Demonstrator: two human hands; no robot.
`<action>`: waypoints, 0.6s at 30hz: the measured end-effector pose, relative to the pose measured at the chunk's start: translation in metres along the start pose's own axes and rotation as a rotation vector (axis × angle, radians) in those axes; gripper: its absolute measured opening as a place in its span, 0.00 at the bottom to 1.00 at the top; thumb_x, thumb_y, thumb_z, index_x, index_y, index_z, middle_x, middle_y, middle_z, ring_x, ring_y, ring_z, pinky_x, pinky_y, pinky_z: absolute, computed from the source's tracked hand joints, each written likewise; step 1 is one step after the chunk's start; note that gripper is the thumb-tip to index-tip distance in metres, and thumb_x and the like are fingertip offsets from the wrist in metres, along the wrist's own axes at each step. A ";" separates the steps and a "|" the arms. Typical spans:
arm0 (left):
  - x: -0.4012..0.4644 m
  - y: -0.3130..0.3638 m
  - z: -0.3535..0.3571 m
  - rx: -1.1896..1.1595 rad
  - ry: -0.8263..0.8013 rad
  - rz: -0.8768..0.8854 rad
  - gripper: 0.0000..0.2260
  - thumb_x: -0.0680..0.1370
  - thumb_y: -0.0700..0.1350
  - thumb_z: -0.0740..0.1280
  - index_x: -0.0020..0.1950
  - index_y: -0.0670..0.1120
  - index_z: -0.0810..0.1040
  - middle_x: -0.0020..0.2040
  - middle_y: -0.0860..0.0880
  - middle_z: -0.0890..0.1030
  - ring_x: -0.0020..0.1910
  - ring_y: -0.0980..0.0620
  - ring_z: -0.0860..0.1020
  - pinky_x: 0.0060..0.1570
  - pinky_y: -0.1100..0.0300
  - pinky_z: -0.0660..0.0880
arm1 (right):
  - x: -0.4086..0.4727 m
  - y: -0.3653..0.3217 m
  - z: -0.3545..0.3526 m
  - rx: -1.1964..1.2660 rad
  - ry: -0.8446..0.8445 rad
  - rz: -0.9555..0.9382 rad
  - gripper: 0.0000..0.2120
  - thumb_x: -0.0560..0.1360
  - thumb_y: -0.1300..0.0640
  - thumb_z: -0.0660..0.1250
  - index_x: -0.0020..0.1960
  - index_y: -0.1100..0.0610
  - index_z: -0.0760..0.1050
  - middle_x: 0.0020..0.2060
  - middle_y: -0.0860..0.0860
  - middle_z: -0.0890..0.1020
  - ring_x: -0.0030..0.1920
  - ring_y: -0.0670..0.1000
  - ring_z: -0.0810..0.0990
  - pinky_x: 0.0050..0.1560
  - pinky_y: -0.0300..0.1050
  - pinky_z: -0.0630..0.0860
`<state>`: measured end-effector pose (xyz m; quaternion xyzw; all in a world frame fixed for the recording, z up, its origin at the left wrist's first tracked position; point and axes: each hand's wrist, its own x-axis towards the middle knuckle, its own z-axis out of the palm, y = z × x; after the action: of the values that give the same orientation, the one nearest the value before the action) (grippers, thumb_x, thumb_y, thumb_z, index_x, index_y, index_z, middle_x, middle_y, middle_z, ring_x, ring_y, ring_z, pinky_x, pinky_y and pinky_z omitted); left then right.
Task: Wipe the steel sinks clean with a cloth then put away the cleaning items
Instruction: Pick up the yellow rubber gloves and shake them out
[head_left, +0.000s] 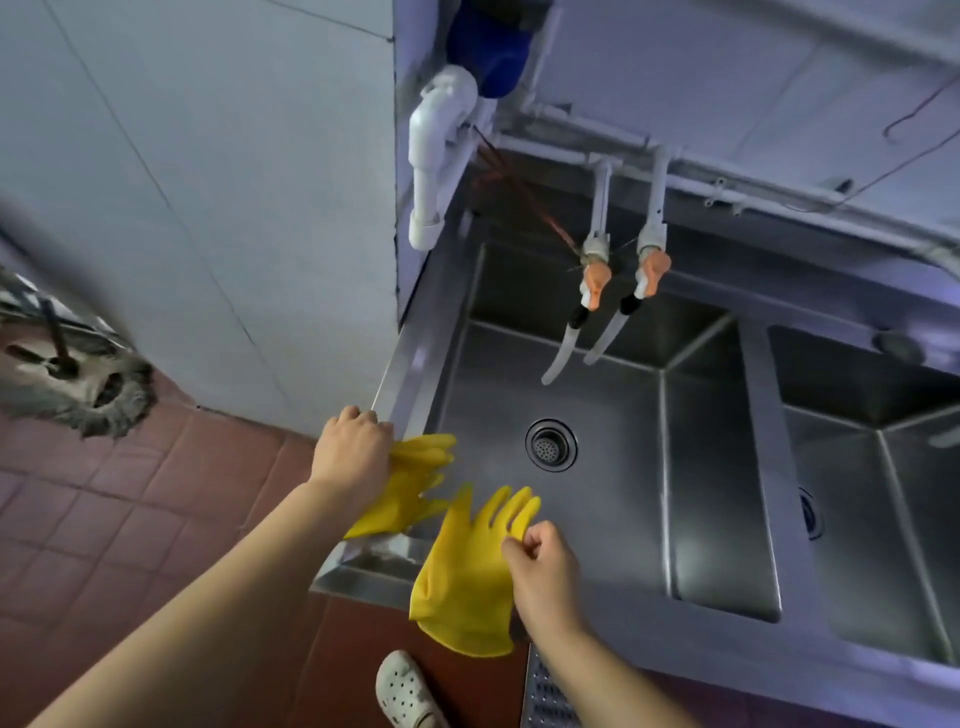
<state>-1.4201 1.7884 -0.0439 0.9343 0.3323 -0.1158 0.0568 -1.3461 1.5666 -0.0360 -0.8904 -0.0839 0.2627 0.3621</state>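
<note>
the left steel sink (613, 467) took up the middle of the view, with its round drain (551, 445) set in the floor of the basin. a second basin (883, 467) lay to its right, past a steel divider. one yellow rubber glove (410, 483) was draped over the sink's left rim near the front left corner, fingers pointing into the basin. the left hand (353, 452) rested on this glove at the rim, knuckles up and fingers curled down over it; whether they pinched the rubber could not be told. a second yellow glove (467, 577) hung over the front rim, its cuff below the edge. the right hand (540, 566) pinched this glove by one of its fingers between thumb and forefinger, the other fingers curled in. two taps (613, 291) with orange handles hung over the back of the left sink from white pipes (431, 156) on the wall. beyond the sink's left edge were red floor tiles (130, 493), and a grey mop head (78, 389) lay on them by the wall. a white clog (405, 691) showed below the front rim beside a floor drain grate (545, 696).
</note>
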 end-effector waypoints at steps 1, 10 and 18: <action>0.000 0.003 -0.004 -0.002 -0.021 0.009 0.11 0.75 0.42 0.61 0.55 0.49 0.78 0.52 0.49 0.78 0.56 0.46 0.72 0.48 0.58 0.67 | 0.002 0.002 -0.006 0.037 0.042 -0.002 0.16 0.72 0.61 0.69 0.33 0.51 0.64 0.27 0.45 0.69 0.33 0.52 0.69 0.37 0.46 0.64; -0.024 0.080 -0.044 -0.377 0.030 -0.017 0.09 0.73 0.55 0.64 0.40 0.51 0.70 0.34 0.53 0.73 0.34 0.49 0.70 0.30 0.58 0.63 | 0.013 0.036 -0.107 0.256 0.325 -0.059 0.07 0.74 0.60 0.68 0.40 0.56 0.70 0.32 0.47 0.75 0.34 0.47 0.73 0.34 0.44 0.65; -0.068 0.235 -0.073 -0.575 0.088 0.023 0.07 0.73 0.47 0.68 0.42 0.51 0.70 0.35 0.52 0.74 0.34 0.52 0.73 0.31 0.57 0.66 | -0.005 0.116 -0.255 0.396 0.502 -0.122 0.09 0.75 0.58 0.67 0.39 0.51 0.69 0.34 0.50 0.76 0.36 0.50 0.74 0.35 0.44 0.67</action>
<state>-1.3089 1.5792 0.0505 0.8877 0.3431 0.0245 0.3061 -1.2202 1.3276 0.0388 -0.8330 0.0077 0.0238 0.5527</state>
